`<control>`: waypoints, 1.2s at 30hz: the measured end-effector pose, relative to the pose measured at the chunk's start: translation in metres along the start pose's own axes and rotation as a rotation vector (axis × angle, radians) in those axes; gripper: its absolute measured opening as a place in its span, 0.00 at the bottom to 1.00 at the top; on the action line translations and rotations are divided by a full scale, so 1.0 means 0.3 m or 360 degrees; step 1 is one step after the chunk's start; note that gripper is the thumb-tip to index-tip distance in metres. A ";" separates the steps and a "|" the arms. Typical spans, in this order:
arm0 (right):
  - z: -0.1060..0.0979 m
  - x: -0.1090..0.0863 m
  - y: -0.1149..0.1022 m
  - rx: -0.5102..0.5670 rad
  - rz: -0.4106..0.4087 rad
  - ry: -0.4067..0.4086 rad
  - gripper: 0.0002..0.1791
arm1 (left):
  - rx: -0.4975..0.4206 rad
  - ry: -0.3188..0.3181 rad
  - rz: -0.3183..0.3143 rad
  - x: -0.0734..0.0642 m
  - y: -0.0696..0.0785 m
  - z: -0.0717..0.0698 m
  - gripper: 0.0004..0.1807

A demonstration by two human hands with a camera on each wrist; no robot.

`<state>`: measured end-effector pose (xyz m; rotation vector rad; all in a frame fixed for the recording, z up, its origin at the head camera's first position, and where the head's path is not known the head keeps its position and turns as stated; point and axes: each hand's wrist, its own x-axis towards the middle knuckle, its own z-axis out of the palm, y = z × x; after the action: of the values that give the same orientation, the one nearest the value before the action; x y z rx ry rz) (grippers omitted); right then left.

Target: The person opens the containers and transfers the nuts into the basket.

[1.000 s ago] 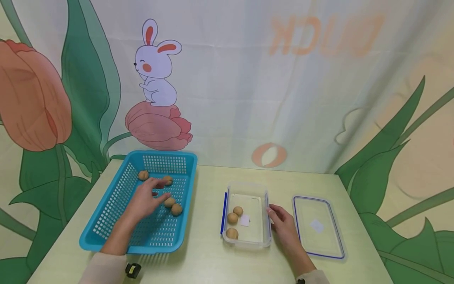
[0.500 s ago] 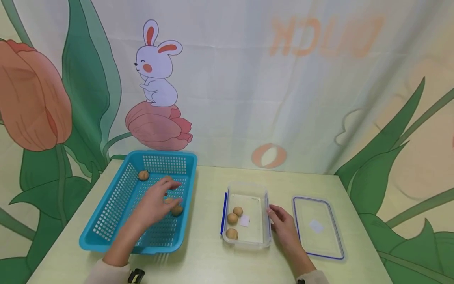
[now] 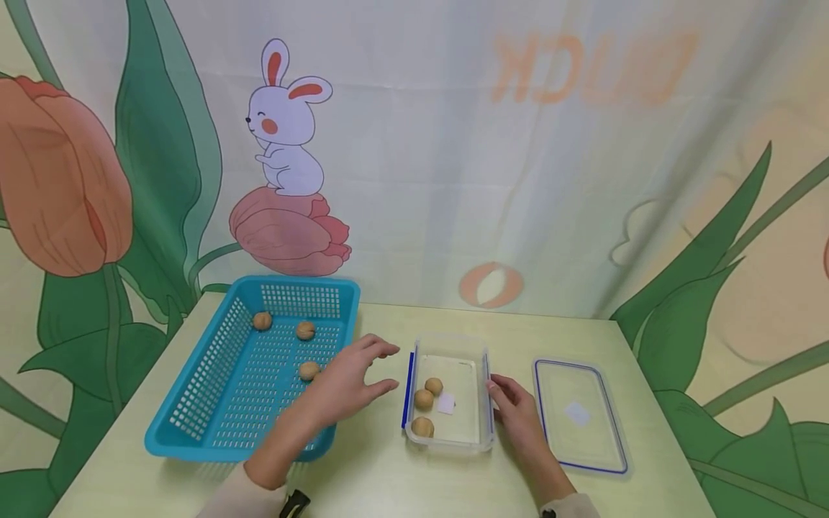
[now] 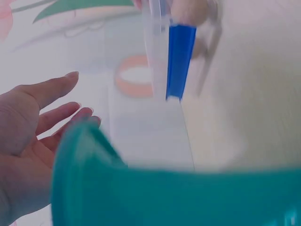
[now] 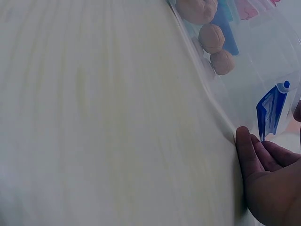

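Left hand (image 3: 346, 381) is spread; right hand (image 3: 520, 417) seemingly pinches one box (image 3: 456, 370) holding three walnuts (image 3: 424, 399).

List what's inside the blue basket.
Three walnuts show in the basket. The left hand and forearm cover part of its near right side; whatever lies beneath them can't be seen.

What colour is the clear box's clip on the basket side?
Blue; the clip shows best in the left wrist view, close up.
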<state>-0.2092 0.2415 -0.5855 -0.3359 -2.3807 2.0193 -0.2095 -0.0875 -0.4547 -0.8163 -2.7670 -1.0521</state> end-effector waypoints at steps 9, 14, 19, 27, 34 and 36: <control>0.005 -0.004 0.017 -0.0001 0.0007 0.0021 0.30 | -0.0036 -0.0144 0.0097 0.076 0.052 0.113 0.25; 0.012 -0.013 0.018 0.0007 0.0018 0.0024 0.29 | 0.0002 -0.0214 0.0075 0.123 0.073 0.167 0.25; 0.009 -0.004 0.008 0.0000 -0.0020 0.0025 0.29 | 0.0062 -0.0252 -0.0029 0.162 0.083 0.222 0.30; 0.004 0.003 0.002 0.0029 -0.0024 -0.0006 0.30 | 0.0129 -0.0235 -0.0114 0.172 0.057 0.303 0.31; -0.002 0.003 0.010 0.0037 -0.0020 -0.0010 0.29 | 0.0207 -0.0227 0.0010 0.171 0.007 0.355 0.29; 0.000 0.004 0.012 0.0043 -0.0027 -0.0014 0.29 | 0.0281 -0.0214 0.0060 0.176 -0.005 0.365 0.28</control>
<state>-0.2097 0.2424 -0.5892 -0.3055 -2.3508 2.0479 -0.2425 0.0051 -0.5264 -0.9420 -2.8891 -0.7597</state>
